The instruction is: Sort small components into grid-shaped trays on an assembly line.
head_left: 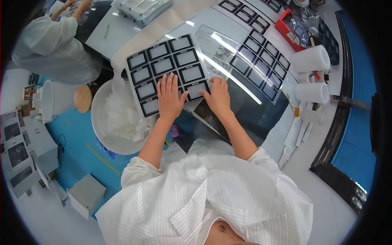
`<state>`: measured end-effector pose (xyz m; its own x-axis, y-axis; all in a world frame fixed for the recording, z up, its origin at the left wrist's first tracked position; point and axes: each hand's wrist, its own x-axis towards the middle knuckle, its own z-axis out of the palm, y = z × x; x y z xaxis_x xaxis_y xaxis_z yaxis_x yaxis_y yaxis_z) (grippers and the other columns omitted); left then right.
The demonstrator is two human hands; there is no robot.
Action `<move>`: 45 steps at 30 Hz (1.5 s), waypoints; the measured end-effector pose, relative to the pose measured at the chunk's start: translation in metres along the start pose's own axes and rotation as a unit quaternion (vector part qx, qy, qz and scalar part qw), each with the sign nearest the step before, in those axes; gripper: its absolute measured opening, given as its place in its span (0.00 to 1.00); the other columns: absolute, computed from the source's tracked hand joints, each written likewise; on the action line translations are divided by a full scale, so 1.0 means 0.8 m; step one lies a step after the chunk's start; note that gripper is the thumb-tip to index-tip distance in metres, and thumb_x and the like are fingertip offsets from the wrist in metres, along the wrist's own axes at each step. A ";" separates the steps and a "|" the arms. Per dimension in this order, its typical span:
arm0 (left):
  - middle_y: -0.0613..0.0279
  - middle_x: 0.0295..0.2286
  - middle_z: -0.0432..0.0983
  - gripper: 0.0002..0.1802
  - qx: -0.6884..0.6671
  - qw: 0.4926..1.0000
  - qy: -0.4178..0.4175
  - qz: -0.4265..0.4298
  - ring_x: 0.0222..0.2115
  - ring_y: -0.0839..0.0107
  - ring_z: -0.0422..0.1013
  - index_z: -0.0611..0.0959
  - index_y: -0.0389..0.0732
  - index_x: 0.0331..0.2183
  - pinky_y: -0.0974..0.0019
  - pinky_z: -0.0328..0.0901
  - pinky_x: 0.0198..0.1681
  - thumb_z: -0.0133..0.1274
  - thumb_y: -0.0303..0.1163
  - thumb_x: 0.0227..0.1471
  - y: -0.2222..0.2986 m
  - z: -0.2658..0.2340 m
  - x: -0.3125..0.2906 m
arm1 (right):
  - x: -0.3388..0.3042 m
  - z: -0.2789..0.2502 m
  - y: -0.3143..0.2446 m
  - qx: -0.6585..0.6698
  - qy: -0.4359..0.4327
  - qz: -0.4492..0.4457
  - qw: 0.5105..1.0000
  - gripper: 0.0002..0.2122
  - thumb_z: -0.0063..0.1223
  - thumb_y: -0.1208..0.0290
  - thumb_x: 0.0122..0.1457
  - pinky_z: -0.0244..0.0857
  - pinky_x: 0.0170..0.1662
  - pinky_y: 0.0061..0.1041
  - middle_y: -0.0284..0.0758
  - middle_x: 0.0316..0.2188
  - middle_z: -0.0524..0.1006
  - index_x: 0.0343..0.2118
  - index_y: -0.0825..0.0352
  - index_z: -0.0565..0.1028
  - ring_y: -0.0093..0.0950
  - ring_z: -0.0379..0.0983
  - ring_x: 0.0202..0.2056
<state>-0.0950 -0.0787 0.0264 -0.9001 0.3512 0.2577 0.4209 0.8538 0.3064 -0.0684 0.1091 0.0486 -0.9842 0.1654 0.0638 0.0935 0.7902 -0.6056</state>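
Note:
A clear sheet with a grid of black-framed rectangular panels lies tilted in front of me, at the near edge of the table. My left hand rests flat on its lower part, fingers stretched forward and thumb out to the side. At the sheet's lower right corner is my right hand, its thumb by the corner and its fingers bent forward, apart from the thumb. A dark glossy sheet lies under and beside my right forearm.
Another framed-panel sheet lies farther right on the table. A white tub of crumpled film stands at left. White rolls and a red bin line the right side. Another person in a white coat works at far left.

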 end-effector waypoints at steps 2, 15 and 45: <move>0.54 0.56 0.59 0.34 -0.008 1.000 0.014 0.003 0.60 0.54 0.51 0.66 0.35 0.54 0.49 0.43 0.62 0.48 0.49 0.54 -0.003 0.002 -0.002 | 0.002 0.005 -0.005 -0.011 0.017 -0.002 1.000 0.24 0.65 0.66 0.45 0.66 0.38 0.36 0.44 0.39 0.67 0.41 0.70 0.66 0.44 0.67 0.42; 0.51 0.54 0.61 0.32 -0.022 0.998 0.061 0.017 0.58 0.52 0.53 0.69 0.32 0.51 0.50 0.46 0.62 0.49 0.48 0.54 -0.008 0.006 -0.003 | 0.024 0.031 -0.052 -0.060 -0.008 0.128 0.990 0.23 0.65 0.60 0.45 0.66 0.41 0.45 0.43 0.39 0.70 0.39 0.69 0.69 0.43 0.68 0.42; 0.50 0.54 0.55 0.32 -0.132 0.921 0.351 -0.108 0.57 0.57 0.53 0.64 0.35 0.52 0.57 0.49 0.58 0.56 0.42 0.52 -0.038 -0.070 -0.039 | 0.172 -0.150 -0.072 0.442 -0.148 -0.089 0.880 0.13 0.54 0.81 0.56 0.65 0.29 0.16 0.30 0.24 0.73 0.41 0.66 0.64 0.19 0.72 0.25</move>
<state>-0.0734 -0.1373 0.0604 -0.7102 -0.2308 0.6651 0.3361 0.7190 0.6084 -0.1912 0.1574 0.1876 -0.9797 -0.1792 0.0901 -0.0914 -0.0012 -0.9958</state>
